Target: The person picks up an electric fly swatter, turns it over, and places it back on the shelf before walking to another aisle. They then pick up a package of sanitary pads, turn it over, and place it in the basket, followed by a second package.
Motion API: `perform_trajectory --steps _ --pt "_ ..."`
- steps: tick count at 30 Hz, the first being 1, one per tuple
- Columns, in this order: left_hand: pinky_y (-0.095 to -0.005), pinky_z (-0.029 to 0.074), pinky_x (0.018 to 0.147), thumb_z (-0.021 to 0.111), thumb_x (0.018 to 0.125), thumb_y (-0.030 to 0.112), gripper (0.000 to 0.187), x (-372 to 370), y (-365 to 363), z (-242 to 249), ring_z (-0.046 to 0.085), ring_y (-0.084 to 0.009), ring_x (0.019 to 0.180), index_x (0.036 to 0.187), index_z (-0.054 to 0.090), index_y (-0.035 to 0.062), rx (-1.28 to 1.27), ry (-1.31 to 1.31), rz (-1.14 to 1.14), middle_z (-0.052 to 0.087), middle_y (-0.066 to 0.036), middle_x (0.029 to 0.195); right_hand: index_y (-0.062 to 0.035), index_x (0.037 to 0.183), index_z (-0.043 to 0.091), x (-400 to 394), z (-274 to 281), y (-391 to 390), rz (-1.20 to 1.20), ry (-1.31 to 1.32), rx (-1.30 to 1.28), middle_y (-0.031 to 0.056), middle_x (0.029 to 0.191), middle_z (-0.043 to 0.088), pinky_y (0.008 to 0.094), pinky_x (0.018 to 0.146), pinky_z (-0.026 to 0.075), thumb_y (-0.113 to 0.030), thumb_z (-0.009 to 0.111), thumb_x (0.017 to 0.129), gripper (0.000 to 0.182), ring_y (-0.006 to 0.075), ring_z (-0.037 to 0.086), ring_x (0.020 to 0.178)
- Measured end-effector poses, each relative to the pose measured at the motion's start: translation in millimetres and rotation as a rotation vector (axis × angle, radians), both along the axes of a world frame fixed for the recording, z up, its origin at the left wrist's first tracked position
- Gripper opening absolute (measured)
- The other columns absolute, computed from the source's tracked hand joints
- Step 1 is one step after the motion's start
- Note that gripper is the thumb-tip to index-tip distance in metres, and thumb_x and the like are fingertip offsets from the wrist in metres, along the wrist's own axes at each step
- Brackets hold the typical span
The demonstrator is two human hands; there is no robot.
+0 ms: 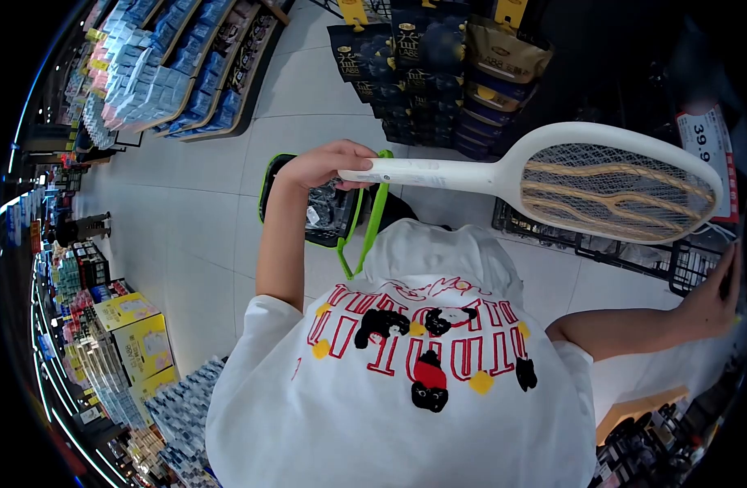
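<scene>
My left hand (pixel 328 167) is closed round the handle end of a white electric mosquito swatter (pixel 459 174). The swatter's oval mesh head, with wavy tan strips behind the wire, points to the right. Just past my left fingers rises the green handle (pixel 375 220) of a black shopping basket (pixel 277 183) with a green rim. Dark, clear-wrapped contents show inside the basket, partly covered by my hand. Out at the right edge, my right hand (pixel 713 294) has its fingers stretched and apart, beside a black wire rack (pixel 625 252) and below the swatter head's tip.
Dark bagged goods (pixel 426 69) hang in rows ahead. A price sign (pixel 703 142) stands behind the swatter head. Stocked shelves (pixel 198 73) are at upper left, with yellow cartons (pixel 141 342) at lower left. Tiled floor (pixel 202 195) runs between them.
</scene>
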State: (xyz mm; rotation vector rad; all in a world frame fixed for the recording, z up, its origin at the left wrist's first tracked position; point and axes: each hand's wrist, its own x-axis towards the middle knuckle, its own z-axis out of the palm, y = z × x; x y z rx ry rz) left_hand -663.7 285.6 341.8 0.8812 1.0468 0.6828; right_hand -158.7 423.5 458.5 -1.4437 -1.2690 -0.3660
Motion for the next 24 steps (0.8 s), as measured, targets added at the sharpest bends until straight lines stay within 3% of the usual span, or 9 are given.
perform_trajectory --steps 5,11,20,22,24 --pt "-0.0197 0.035 0.050 0.061 0.085 0.024 0.035 4.7 1.6 1.8 0.045 -0.0054 0.058 0.104 0.062 -0.0050 0.030 0.074 -0.036 0.057 -0.002 0.075 -0.0061 0.096 0.074 -4.0 4.7 -1.0 -0.039 0.032 -0.042 0.0050 0.084 0.072 0.0209 0.061 0.054 -0.018 0.067 0.086 0.017 0.0076 0.065 0.071" --pt "-0.0200 0.037 0.057 0.062 0.083 0.024 0.036 10.5 -1.9 7.6 0.047 -0.0057 0.067 0.108 0.060 -0.0026 0.095 0.156 0.015 0.057 -0.001 0.083 -0.0074 0.097 0.074 2.9 4.1 2.2 -0.015 -0.107 -0.003 0.0052 0.082 0.072 0.0216 0.059 0.053 -0.018 0.067 0.086 0.017 0.0080 0.064 0.068" --pt "-0.0250 0.045 0.076 0.071 0.076 0.003 0.034 17.1 -11.9 12.5 0.056 -0.0118 0.088 0.108 0.060 0.0014 0.297 0.306 0.201 0.061 -0.002 0.097 -0.0081 0.097 0.074 -7.4 4.4 -2.0 -0.004 0.011 0.003 0.0038 0.079 0.071 0.0208 0.056 0.049 -0.019 0.066 0.086 0.017 0.0059 0.060 0.064" --pt "-0.0292 0.045 0.078 0.073 0.071 0.001 0.035 19.5 -13.8 9.4 0.056 -0.0155 0.088 0.104 0.059 0.0028 0.458 0.605 0.278 0.061 -0.004 0.096 -0.0084 0.096 0.074 -6.2 5.1 -2.4 -0.063 -0.025 -0.047 0.0035 0.078 0.070 0.0208 0.056 0.049 -0.019 0.066 0.087 0.017 0.0059 0.060 0.064" --pt "-0.0309 0.045 0.078 0.074 0.069 0.000 0.035 27.5 -16.1 13.9 0.057 -0.0184 0.088 0.100 0.059 0.0030 0.550 0.746 0.347 0.061 -0.005 0.095 -0.0085 0.097 0.074 -10.1 5.1 -2.7 -0.035 -0.016 -0.017 0.0034 0.079 0.070 0.0205 0.057 0.049 -0.019 0.066 0.087 0.017 0.0062 0.061 0.065"
